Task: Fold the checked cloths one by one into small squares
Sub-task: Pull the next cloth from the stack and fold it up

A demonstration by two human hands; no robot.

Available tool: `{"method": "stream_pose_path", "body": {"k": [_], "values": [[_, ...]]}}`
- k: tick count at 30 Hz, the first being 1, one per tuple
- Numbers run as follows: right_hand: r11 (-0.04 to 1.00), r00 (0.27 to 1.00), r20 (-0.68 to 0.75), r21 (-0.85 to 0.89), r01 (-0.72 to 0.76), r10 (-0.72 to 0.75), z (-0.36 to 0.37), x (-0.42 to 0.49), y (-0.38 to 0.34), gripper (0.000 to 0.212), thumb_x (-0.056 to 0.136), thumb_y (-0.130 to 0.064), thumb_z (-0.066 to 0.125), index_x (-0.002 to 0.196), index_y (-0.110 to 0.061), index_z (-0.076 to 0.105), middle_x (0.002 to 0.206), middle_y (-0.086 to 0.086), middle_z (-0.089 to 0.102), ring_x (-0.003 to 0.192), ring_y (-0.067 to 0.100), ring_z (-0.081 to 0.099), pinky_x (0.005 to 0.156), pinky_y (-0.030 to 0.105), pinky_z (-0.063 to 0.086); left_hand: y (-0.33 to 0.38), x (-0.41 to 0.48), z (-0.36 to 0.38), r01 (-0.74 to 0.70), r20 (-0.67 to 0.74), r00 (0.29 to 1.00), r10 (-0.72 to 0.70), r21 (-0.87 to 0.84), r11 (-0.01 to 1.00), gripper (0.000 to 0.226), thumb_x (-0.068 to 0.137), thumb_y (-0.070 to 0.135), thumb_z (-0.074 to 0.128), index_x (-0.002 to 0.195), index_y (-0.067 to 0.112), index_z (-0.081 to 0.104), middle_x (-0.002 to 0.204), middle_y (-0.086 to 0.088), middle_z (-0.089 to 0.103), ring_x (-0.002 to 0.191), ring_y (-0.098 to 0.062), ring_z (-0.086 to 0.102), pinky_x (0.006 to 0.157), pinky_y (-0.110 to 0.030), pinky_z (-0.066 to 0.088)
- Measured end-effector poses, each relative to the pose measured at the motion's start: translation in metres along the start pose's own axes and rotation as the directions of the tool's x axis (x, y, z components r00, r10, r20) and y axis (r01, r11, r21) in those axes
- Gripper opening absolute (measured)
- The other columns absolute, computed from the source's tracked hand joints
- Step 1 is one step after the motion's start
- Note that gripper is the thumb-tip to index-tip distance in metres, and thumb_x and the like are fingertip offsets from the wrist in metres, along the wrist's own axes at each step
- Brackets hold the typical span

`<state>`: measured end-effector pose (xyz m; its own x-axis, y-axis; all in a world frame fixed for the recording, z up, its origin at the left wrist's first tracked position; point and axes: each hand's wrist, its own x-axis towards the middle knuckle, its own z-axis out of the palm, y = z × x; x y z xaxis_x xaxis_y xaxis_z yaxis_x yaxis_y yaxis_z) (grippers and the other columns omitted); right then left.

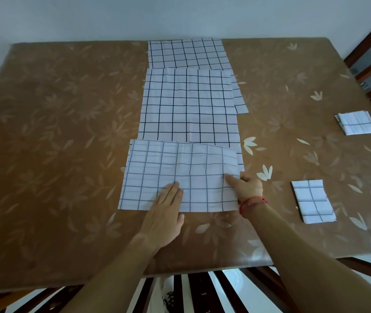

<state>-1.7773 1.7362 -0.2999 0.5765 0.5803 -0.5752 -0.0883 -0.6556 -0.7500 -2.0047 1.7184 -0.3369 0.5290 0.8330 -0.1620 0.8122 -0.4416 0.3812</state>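
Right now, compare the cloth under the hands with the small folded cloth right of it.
The cloth under the hands is a wide rectangle; the small folded cloth is much smaller. The left hand presses the wide one flat and the right hand pinches its edge; the small one lies untouched. Both are white with dark checks.

I get 1 view, from the head camera. It sits above the near edge of the bench [67, 132] and looks forward and steeply down, facing the wall [180, 14] beyond the far edge. It is close: the left hand [164, 213] and right hand [245, 186] lie just below centre, forearms running in from the bottom. The wide lens takes in nearly the whole bench top, bowing its edges, plus chair slats [202, 290] beneath me.
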Motion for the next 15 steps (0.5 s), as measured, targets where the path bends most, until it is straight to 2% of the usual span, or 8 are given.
{"method": "stream_pose_path", "body": {"k": [3, 6, 8, 10, 11, 13, 15], "values": [[0.994, 0.997, -0.081, 0.111, 0.007, 0.002, 0.0, -0.012, 0.007, 0.013, 0.08, -0.015, 0.074, 0.072, -0.011, 0.065, 0.067, -0.001, 0.064, 0.063, 0.018, 0.06, 0.045, 0.015, 0.047, 0.007, 0.001, -0.002, -0.022, 0.0, 1.0, 0.022, 0.006, 1.0, 0.069, 0.098, 0.029, 0.046, 0.154, 0.011, 0.011, 0.162, -0.003, -0.002, 0.149, -0.015, -0.009, 0.117, -0.028, -0.009], [0.96, 0.991, -0.094, 0.272, -0.067, 0.095, 0.0, -0.03, 0.013, 0.007, 0.082, -0.01, 0.071, 0.082, -0.006, 0.065, 0.067, 0.006, 0.063, 0.051, 0.016, 0.054, 0.036, 0.014, 0.042, 0.013, 0.001, -0.001, -0.011, 0.001, 1.0, 0.011, -0.017, 1.0, 0.072, 0.097, 0.031, 0.048, 0.155, 0.011, 0.01, 0.163, -0.003, -0.002, 0.149, -0.015, -0.009, 0.118, -0.028, -0.005], [0.943, 0.987, -0.014, 0.297, -0.151, 0.162, 0.003, -0.04, 0.022, 0.01, 0.079, -0.007, 0.072, 0.082, -0.002, 0.063, 0.073, 0.012, 0.064, 0.055, 0.019, 0.057, 0.042, 0.018, 0.049, 0.016, 0.0, 0.0, -0.004, 0.02, 1.0, 0.004, 0.01, 1.0, 0.074, 0.097, 0.032, 0.048, 0.155, 0.01, 0.007, 0.163, -0.004, -0.003, 0.149, -0.017, -0.008, 0.119, -0.03, -0.003], [0.917, 0.969, 0.099, 0.313, -0.247, 0.227, 0.005, -0.048, 0.032, 0.016, 0.075, -0.006, 0.074, 0.082, 0.002, 0.063, 0.082, 0.017, 0.067, 0.068, 0.027, 0.064, 0.058, 0.034, 0.059, 0.018, -0.003, 0.0, 0.019, 0.021, 1.0, -0.019, 0.017, 1.0, 0.076, 0.096, 0.029, 0.05, 0.155, 0.009, 0.007, 0.163, -0.006, -0.001, 0.149, -0.019, -0.005, 0.116, -0.03, -0.005], [0.888, 0.951, 0.171, 0.346, -0.304, 0.259, 0.006, -0.054, 0.035, 0.017, 0.074, -0.004, 0.073, 0.085, 0.003, 0.063, 0.085, 0.018, 0.068, 0.075, 0.032, 0.067, 0.062, 0.041, 0.059, 0.018, -0.005, 0.0, 0.04, 0.027, 0.999, -0.041, 0.022, 0.999, 0.077, 0.094, 0.024, 0.05, 0.154, 0.009, 0.005, 0.163, -0.007, -0.002, 0.149, -0.02, -0.006, 0.116, -0.03, -0.006], [0.85, 0.917, 0.288, 0.372, -0.374, 0.277, 0.007, -0.064, 0.043, 0.018, 0.077, -0.001, 0.069, 0.094, 0.001, 0.064, 0.087, 0.018, 0.066, 0.08, 0.034, 0.066, 0.059, 0.039, 0.056, 0.016, -0.01, 0.0, 0.094, 0.035, 0.995, -0.095, 0.046, 0.995, 0.078, 0.091, 0.012, 0.047, 0.154, 0.01, 0.001, 0.162, -0.008, -0.006, 0.149, -0.022, -0.008, 0.118, -0.032, -0.004], [0.85, 0.884, 0.393, 0.347, -0.397, 0.253, 0.005, -0.071, 0.048, 0.024, 0.079, -0.001, 0.066, 0.103, 0.0, 0.063, 0.094, 0.02, 0.067, 0.078, 0.033, 0.067, 0.064, 0.04, 0.058, 0.013, -0.016, 0.0, 0.139, 0.02, 0.99, -0.14, 0.041, 0.989, 0.077, 0.089, 0.004, 0.044, 0.155, 0.012, 0.005, 0.163, -0.009, -0.002, 0.149, -0.023, -0.006, 0.12, -0.034, 0.002]]}}
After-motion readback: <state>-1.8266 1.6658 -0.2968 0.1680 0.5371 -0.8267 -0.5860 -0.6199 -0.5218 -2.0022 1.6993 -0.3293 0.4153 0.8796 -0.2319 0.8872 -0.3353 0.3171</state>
